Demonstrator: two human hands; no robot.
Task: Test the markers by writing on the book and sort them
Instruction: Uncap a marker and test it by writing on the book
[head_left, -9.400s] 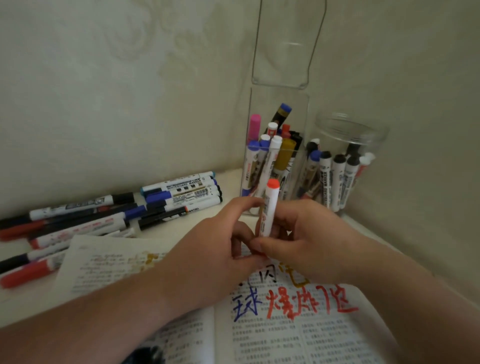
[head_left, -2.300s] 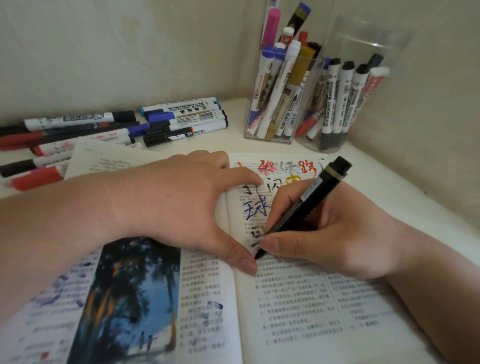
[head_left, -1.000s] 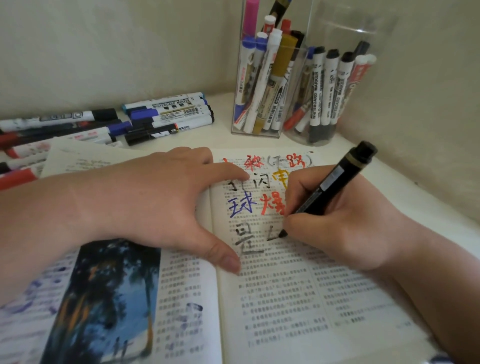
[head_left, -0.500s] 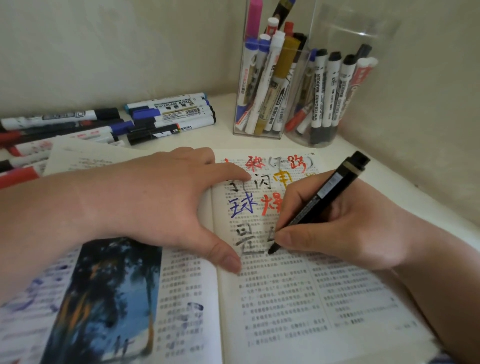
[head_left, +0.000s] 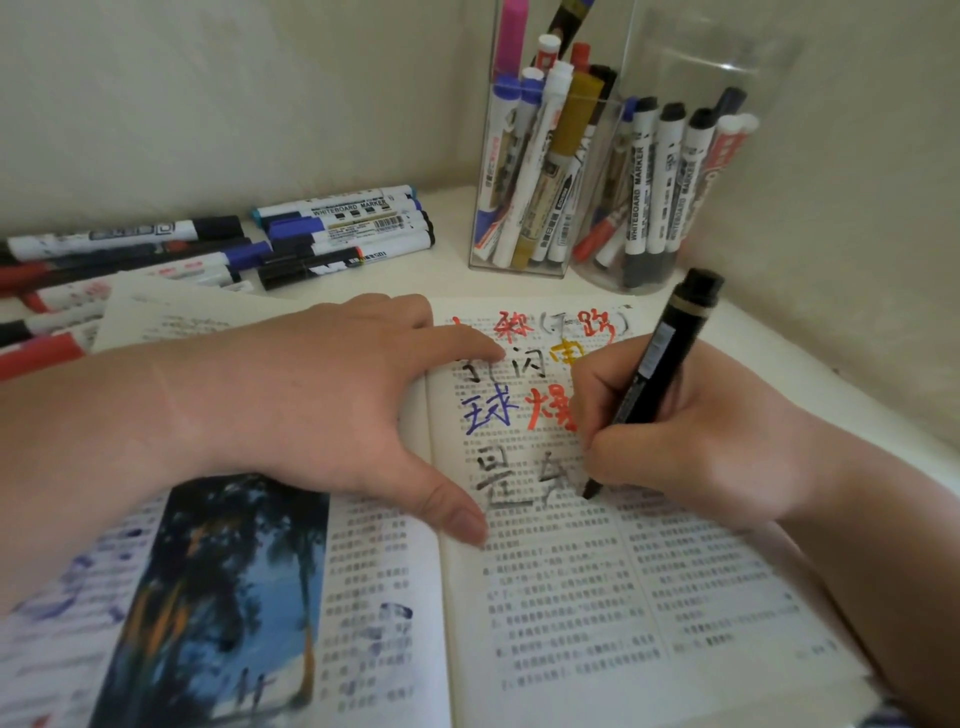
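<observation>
Lettering reading WHITEBOARD MARKER shows on loose markers beyond the book. Right hand pinches the black marker between curled fingers, tip on the right page; left hand presses flat, thumb spread.

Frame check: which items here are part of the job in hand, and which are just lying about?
In hand: black marker gripped by right hand, tip on the open book; left hand pressing it flat.
Lying about, untouched: loose markers at the left; square holder and round jar, both holding markers.
</observation>
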